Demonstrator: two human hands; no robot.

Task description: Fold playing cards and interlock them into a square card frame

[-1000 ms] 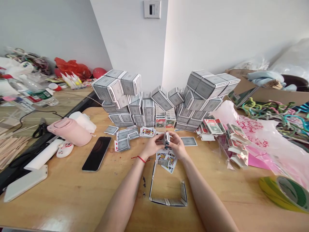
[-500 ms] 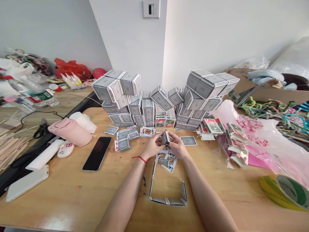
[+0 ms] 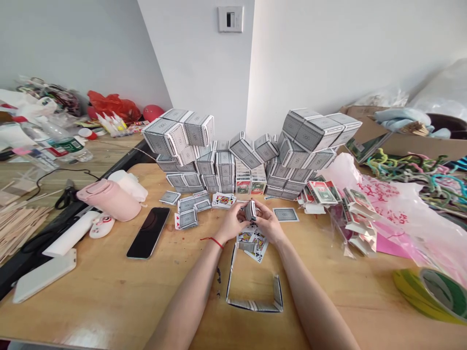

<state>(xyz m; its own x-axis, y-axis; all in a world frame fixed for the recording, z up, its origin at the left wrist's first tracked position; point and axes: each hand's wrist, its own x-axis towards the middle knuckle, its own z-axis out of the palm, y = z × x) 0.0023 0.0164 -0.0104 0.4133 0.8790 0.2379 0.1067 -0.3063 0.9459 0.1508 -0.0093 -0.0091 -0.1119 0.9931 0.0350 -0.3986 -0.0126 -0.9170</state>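
Observation:
Between both hands is a small folded card piece, held off the table at the centre. My left hand grips its left side, and my right hand pinches it from the right. Face-up playing cards lie just below the hands. Nearer the front edge, a chain of folded cards stands as an open frame. Behind the hands rises a structure of grey patterned card blocks. Loose cards lie to the left, and a single face-down card to the right.
A black phone, a pink bottle and a white mouse are on the left. Red card boxes, a pink-printed plastic bag and yellow-green tape lie on the right.
The camera view has shifted slightly, so the whole scene sits a little lower. Both hands still hold the folded piece, which has tilted slightly.

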